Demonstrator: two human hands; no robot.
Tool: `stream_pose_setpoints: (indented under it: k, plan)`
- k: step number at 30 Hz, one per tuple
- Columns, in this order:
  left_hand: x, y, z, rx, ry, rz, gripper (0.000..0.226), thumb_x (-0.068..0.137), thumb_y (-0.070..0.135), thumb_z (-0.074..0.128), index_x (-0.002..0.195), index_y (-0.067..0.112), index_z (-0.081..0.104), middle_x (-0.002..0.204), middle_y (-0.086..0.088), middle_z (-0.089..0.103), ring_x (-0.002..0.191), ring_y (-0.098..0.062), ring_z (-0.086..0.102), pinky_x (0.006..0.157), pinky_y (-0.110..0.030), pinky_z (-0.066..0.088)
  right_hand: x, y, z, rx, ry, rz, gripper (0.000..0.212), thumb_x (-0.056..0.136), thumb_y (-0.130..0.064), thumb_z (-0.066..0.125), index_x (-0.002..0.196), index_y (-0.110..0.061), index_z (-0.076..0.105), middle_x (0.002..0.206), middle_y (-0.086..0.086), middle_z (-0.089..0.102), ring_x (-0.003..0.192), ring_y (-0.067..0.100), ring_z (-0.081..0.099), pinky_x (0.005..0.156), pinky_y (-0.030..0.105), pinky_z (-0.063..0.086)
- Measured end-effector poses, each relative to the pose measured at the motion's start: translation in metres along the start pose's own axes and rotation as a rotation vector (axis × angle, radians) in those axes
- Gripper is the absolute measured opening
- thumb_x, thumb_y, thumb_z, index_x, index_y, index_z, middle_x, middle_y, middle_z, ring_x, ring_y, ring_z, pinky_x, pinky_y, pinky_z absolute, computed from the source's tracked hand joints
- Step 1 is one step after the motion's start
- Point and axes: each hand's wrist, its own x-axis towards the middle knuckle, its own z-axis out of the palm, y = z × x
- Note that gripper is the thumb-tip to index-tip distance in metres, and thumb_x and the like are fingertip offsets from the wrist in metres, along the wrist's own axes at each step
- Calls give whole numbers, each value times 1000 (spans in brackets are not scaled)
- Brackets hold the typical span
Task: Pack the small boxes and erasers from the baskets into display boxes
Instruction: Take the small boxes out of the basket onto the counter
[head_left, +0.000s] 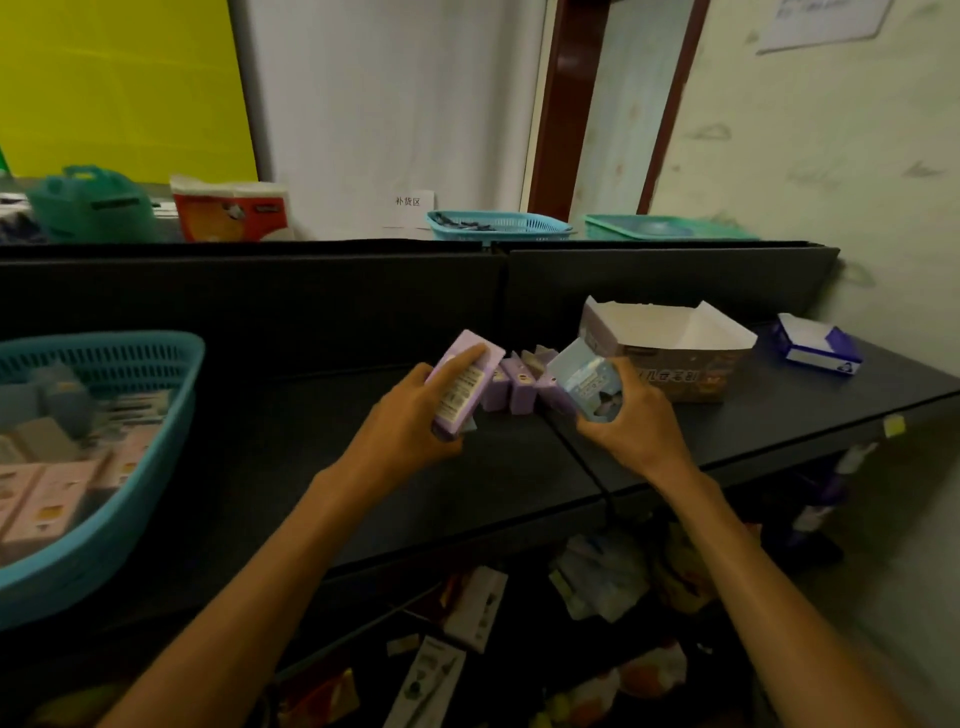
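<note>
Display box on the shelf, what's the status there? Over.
Display box open, looks empty. Left hand grips a purple box; right hand grips a blue box. Loose purple boxes between the hands; path looks clear.

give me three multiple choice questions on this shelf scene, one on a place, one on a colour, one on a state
1. Where is the big blue basket?
A. far left of the shelf
B. on the floor
C. inside the display box

2. What colour is the box in the left hand?
A. red
B. purple
C. green

3. What state is the display box in?
A. taped shut
B. crushed flat
C. open at the top

Answers:
1. A, the basket sits at the shelf's left end, with small boxes inside.
2. B, the purple box is gripped by the left fingers.
3. C, its white inside shows, and nothing can be seen in it from here. The right hand holds a light blue box just left of it.
</note>
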Motion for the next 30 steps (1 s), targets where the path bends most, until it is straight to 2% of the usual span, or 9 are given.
stream_pose_setpoints:
  k: [4,6,10,13,17,23,30]
  plan:
    - [26,-5,31,174,-6,37,98,80,25,70,144,49,-1,133,-2,31,118,-18,39,88,-29,47,13,29,22,-118,-51,-44,71,72,-23,79,133,-17,43,126,7,55,111,24,56,82,29,46]
    - [36,-10,44,213,-61,17,97,81,27,68,144,49,-3,137,-2,28,123,-20,35,91,-32,45,19,40,34,-150,-67,-54,73,71,-23,79,134,-15,43,127,8,55,113,26,56,84,32,47]
    - [50,-21,63,125,-177,-89,101,78,25,72,142,52,-2,145,0,18,132,-21,27,101,-37,41,38,55,49,-210,-93,-29,75,70,-24,79,135,-14,43,128,9,53,116,28,51,86,35,46]
    - [61,-26,70,59,-169,-106,103,77,28,74,140,54,-4,146,2,15,133,-19,26,102,-35,40,53,62,56,-190,-199,-20,77,70,-26,79,135,-18,39,132,7,49,120,25,48,93,38,45]
    - [73,-25,81,4,-139,-85,96,77,39,72,142,51,4,150,5,13,136,-16,21,103,-32,35,69,68,62,-127,-247,39,77,71,-29,80,131,-21,34,132,8,48,120,24,49,96,41,46]
    - [87,-25,103,34,-140,-123,82,80,49,64,144,47,12,155,9,7,143,-14,-2,115,-47,20,82,77,60,-191,-334,-25,82,72,-47,76,137,-17,36,139,6,40,126,23,40,104,40,38]
    - [88,-9,106,25,-128,-199,83,79,49,66,143,48,13,155,7,8,143,-14,-1,114,-45,16,81,82,54,-151,-392,-76,87,76,-56,69,143,-18,28,142,4,36,130,21,36,108,36,33]
